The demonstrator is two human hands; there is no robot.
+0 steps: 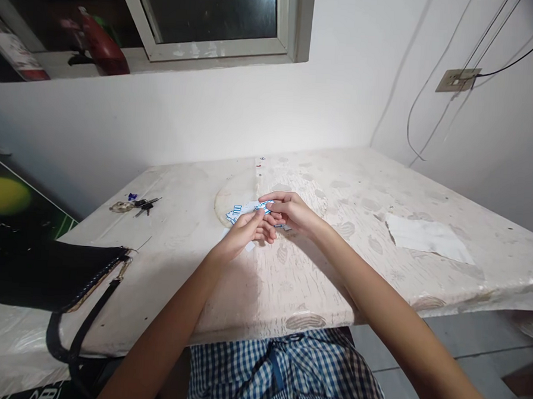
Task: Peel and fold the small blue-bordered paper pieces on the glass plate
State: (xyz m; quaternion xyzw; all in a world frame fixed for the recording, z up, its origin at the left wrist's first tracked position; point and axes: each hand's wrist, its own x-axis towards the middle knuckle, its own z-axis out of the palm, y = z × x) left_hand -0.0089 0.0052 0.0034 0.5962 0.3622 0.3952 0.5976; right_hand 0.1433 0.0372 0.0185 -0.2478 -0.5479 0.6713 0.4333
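Observation:
Both hands meet over the middle of the table. A small blue-and-white paper cutout (266,207) is pinched in the fingers of my right hand (295,213). My left hand (247,229) has its thumb and fingers closed at the lower edge of the same cutout, palm turned partly up. Just beyond the left hand, more blue-and-white printed paper (234,213) shows on the tablecloth, partly covered by the fingers. A bit of white paper (250,246) lies under the left hand. The print is too small to read.
A pale patterned cloth covers the table (288,290). Keys (144,205) lie at the left, near a black bag (43,271) with a strap. A white torn sheet (427,238) rests at the right. Behind are a wall, a window and a socket (457,80) with cables.

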